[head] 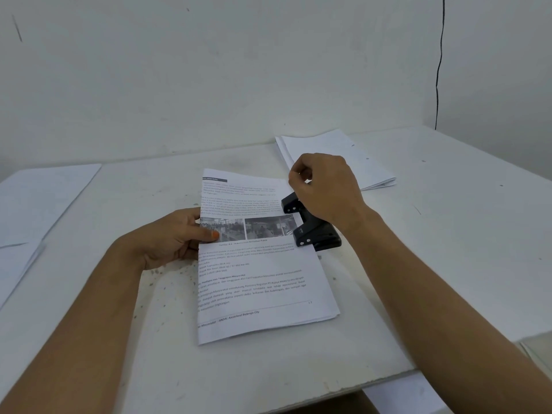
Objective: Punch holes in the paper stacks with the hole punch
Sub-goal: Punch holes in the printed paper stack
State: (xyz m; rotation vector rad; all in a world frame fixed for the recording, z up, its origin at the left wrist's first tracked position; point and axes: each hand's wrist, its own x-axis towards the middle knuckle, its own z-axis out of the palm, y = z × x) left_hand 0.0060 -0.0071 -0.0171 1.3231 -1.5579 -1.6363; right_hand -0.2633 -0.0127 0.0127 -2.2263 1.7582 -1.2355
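Observation:
A stack of printed pages (263, 276) lies in the middle of the white table (448, 234), its right edge slid into the black hole punch (316, 233). My left hand (176, 237) pinches the stack's left edge, thumb on top of the photo strip. My right hand (325, 189) sits over the punch with its fingers curled into a loose fist; the heel of the palm is on or just above the punch's lever, and I cannot tell whether it presses.
A stack of white sheets (337, 156) with punched holes lies at the back right. More white paper (38, 201) is spread at the left. A black cable (439, 64) hangs down the wall. The table's front edge runs near the bottom right.

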